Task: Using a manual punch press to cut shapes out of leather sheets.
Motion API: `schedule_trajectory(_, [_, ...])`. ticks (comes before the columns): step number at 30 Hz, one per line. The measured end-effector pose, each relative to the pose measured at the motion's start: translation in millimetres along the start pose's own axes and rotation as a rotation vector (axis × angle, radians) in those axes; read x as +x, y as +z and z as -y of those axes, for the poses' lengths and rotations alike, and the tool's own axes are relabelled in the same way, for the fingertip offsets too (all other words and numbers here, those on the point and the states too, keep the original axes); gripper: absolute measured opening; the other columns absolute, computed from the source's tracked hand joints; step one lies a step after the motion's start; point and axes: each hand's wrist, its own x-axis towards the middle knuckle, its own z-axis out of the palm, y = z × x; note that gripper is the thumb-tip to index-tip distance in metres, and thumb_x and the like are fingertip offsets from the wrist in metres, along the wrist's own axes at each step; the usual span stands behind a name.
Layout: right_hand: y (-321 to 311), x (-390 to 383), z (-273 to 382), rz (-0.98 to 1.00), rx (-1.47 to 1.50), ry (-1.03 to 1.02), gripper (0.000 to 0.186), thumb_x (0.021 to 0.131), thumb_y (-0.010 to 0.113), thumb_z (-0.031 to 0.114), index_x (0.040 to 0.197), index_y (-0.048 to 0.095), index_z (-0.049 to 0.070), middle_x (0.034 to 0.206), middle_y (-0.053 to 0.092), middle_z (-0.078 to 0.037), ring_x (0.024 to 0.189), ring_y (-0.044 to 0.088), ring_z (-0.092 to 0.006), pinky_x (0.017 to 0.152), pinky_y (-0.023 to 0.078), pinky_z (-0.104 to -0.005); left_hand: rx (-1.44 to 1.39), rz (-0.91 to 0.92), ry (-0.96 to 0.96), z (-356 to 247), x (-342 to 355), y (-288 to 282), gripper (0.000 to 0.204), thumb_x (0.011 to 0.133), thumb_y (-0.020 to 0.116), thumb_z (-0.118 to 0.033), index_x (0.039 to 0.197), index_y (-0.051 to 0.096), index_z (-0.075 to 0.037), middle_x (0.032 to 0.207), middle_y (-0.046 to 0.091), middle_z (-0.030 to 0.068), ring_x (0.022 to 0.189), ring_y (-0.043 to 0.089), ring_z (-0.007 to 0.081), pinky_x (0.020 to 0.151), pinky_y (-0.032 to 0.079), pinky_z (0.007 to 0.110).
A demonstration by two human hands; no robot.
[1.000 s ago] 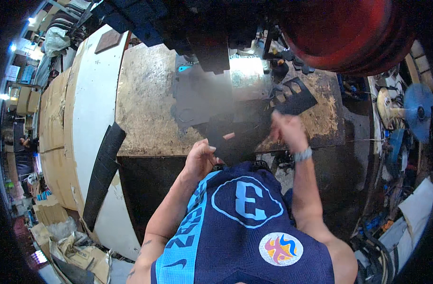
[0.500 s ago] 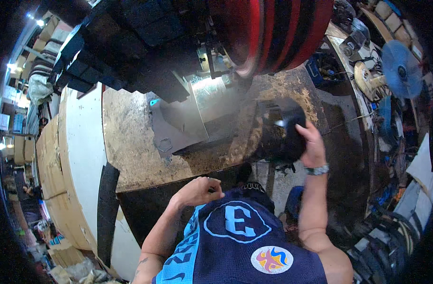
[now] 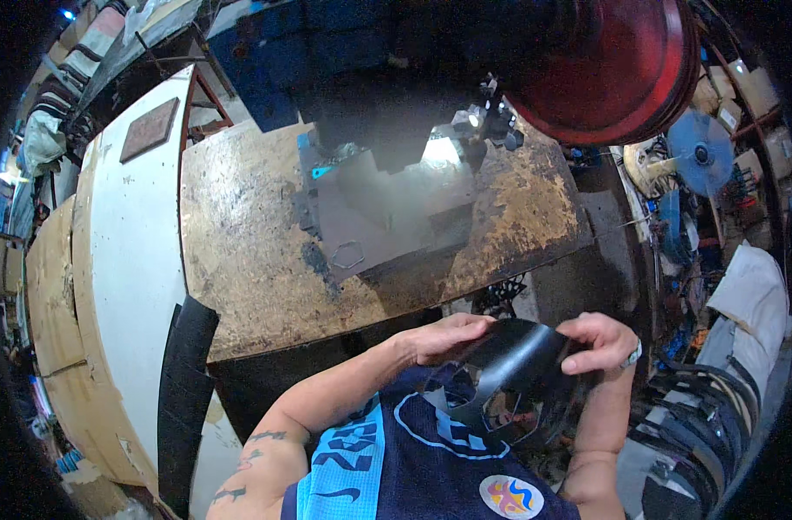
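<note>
A thin, black flexible sheet with cut-out openings bends in a shiny curve in front of my chest, just off the table's near edge. My left hand grips its upper left edge, fingers partly hidden behind the sheet. At the upper right edge, my right hand holds it with fingers curled over. Beyond them, a grey flat board lies on the worn wooden table. A thin hexagonal metal outline rests on the board, and a small turquoise piece sits at its far left.
A dark machine body overhangs the table's far side, beside a large red wheel. To the right stands a blue-bladed fan. A white panel and a dark strip flank the left. Black curved pieces are stacked lower right.
My right hand has drawn the black sheet off the table toward my chest. My left hand, earlier curled without it, has come to its left edge. The view has shifted.
</note>
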Motion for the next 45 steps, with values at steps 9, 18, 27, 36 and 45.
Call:
schedule_trajectory(9, [-43, 90, 8, 0.273, -0.026, 0.301, 0.056, 0.082, 0.081, 0.015, 0.128, 0.055, -0.005, 0.112, 0.068, -0.006, 0.096, 0.061, -0.0097, 0.085, 0.051, -0.0267, 0.451, -0.965, 0.338, -130, -194, 4, 0.034, 0.066, 0.084, -0.017, 0.092, 0.069, 0.001, 0.089, 0.070, 0.0093, 0.080, 0.067, 0.0192, 0.077, 0.055, 0.033])
schedule_trajectory(18, [-110, 220, -49, 0.225, -0.149, 0.040, 0.050, 0.080, 0.082, 0.016, 0.122, 0.061, -0.001, 0.103, 0.069, -0.003, 0.092, 0.062, -0.0107, 0.082, 0.051, -0.0258, 0.705, -1.433, 0.093, -186, -359, -12, 0.034, 0.078, 0.079, -0.023, 0.100, 0.069, 0.000, 0.082, 0.070, 0.0092, 0.069, 0.066, 0.0141, 0.067, 0.055, 0.029])
schedule_trajectory(27, [-76, 286, -95, -0.531, -0.069, 0.065, 0.047, 0.082, 0.080, 0.022, 0.119, 0.063, -0.001, 0.097, 0.067, -0.004, 0.084, 0.062, -0.0109, 0.070, 0.050, -0.0222, 1.423, -1.231, 0.389, -139, -167, -133, 0.071, 0.080, 0.078, -0.045, 0.135, 0.055, -0.007, 0.138, 0.054, 0.0202, 0.129, 0.051, 0.0321, 0.108, 0.041, 0.042])
schedule_trajectory(36, [-44, 279, -59, -0.586, 0.326, -0.045, 0.018, 0.090, 0.069, 0.005, 0.104, 0.062, -0.002, 0.090, 0.069, -0.010, 0.069, 0.069, -0.0164, 0.058, 0.058, -0.0265, 1.467, -1.410, 0.416, -140, -142, -124, 0.068, 0.063, 0.090, -0.044, 0.110, 0.059, -0.006, 0.120, 0.050, 0.0155, 0.105, 0.057, 0.0341, 0.091, 0.050, 0.043])
schedule_trajectory(45, [-40, 281, -56, -0.839, -0.017, -0.004, 0.021, 0.085, 0.073, 0.011, 0.097, 0.063, -0.003, 0.080, 0.068, -0.011, 0.065, 0.068, -0.0151, 0.053, 0.055, -0.0283, 1.385, -1.486, 0.178, -139, -150, -131, 0.059, 0.064, 0.089, -0.048, 0.090, 0.060, -0.004, 0.076, 0.061, 0.0096, 0.075, 0.059, 0.0231, 0.071, 0.048, 0.037])
